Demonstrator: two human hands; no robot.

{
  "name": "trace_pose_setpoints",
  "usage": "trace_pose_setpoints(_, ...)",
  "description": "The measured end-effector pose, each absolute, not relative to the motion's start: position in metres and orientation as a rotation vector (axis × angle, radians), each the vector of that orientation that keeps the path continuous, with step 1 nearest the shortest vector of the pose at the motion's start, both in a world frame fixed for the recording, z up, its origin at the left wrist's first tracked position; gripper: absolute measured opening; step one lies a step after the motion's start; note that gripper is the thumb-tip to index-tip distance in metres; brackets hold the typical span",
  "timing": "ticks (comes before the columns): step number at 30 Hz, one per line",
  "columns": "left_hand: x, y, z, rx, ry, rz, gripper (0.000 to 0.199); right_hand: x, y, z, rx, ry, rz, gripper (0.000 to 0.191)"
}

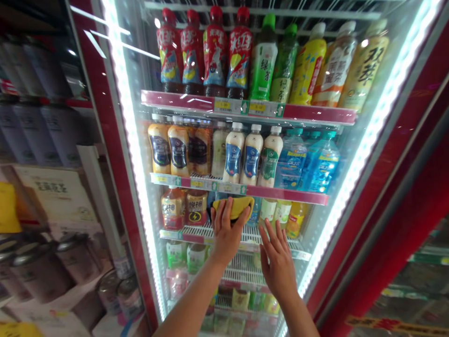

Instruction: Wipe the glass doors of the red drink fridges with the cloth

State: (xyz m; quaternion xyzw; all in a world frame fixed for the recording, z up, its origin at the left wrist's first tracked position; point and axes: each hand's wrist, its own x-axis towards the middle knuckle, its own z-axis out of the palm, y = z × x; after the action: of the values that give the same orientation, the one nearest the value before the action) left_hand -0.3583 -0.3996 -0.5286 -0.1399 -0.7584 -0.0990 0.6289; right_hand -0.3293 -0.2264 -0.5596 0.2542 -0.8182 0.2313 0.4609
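Observation:
My left hand (226, 229) grips a folded yellow cloth (238, 207) with a dark underside. It is raised before the third shelf of a lit drinks fridge, whose glass front (140, 56) shows light streaks. Behind the cloth, some of the bottles are partly hidden. To the right, my right hand (278, 260) is open with its fingers apart, and nothing is in it. Its fingertips lie in front of pale-labelled bottles (268, 209); whether they touch the glass I cannot tell. A yellow drink bottle (295, 220) stands just beyond them.
Bottles with red caps (214, 51) and green tea bottles (264, 61) fill the top shelf. Below are white-capped bottles (251, 154) and blue drinks (321, 164). A red door frame (105, 117) borders the fridge. Shelves of grey cans (38, 271) stand at left.

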Motion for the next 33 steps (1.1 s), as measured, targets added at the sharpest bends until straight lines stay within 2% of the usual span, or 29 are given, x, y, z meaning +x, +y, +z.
trace_pose_setpoints(3,-0.351,-0.411,-0.565,-0.396,-1.780,-0.134,0.067,-0.331,-0.214,-0.561,0.630,-2.009,0.569,0.072)
trace_pose_setpoints(5,-0.349,-0.419,-0.567,-0.333,-1.763,-0.187,0.067,-0.333,-0.205,-0.562,0.614,-2.005,0.570,0.072)
trace_pose_setpoints(7,-0.352,-0.417,-0.545,-0.243,-1.729,-0.292,0.066,-0.334,-0.196,-0.561,0.589,-2.002,0.577,0.072)
trace_pose_setpoints(10,-0.360,-0.392,-0.488,-0.148,-1.689,-0.460,0.062,-0.334,-0.186,-0.559,0.560,-1.989,0.610,0.071)
trace_pose_setpoints(13,-0.368,-0.355,-0.450,-0.164,-1.639,-0.501,0.059,-0.333,-0.180,-0.558,0.559,-1.980,0.644,0.069)
trace_pose_setpoints(15,-0.370,-0.336,-0.453,-0.280,-1.659,-0.379,0.061,-0.333,-0.176,-0.558,0.568,-1.986,0.656,0.067)
trace_pose_setpoints(18,-0.367,-0.331,-0.488,-0.508,-1.711,-0.093,0.069,-0.334,-0.165,-0.560,0.571,-1.986,0.660,0.067)
trace_pose_setpoints(21,-0.362,-0.342,-0.516,-0.536,-1.754,-0.019,0.077,-0.336,-0.150,-0.561,0.551,-1.981,0.661,0.068)
trace_pose_setpoints(23,-0.361,-0.345,-0.514,-0.444,-1.748,-0.096,0.079,-0.337,-0.141,-0.561,0.524,-1.987,0.667,0.068)
trace_pose_setpoints(28,-0.373,-0.309,-0.459,-0.216,-1.620,-0.347,0.077,-0.338,-0.125,-0.559,0.476,-1.991,0.663,0.069)
trace_pose_setpoints(30,-0.377,-0.291,-0.451,-0.257,-1.628,-0.328,0.076,-0.339,-0.121,-0.560,0.479,-2.000,0.647,0.070)
trace_pose_setpoints(33,-0.377,-0.282,-0.474,-0.472,-1.706,-0.123,0.074,-0.341,-0.114,-0.563,0.492,-2.016,0.622,0.072)
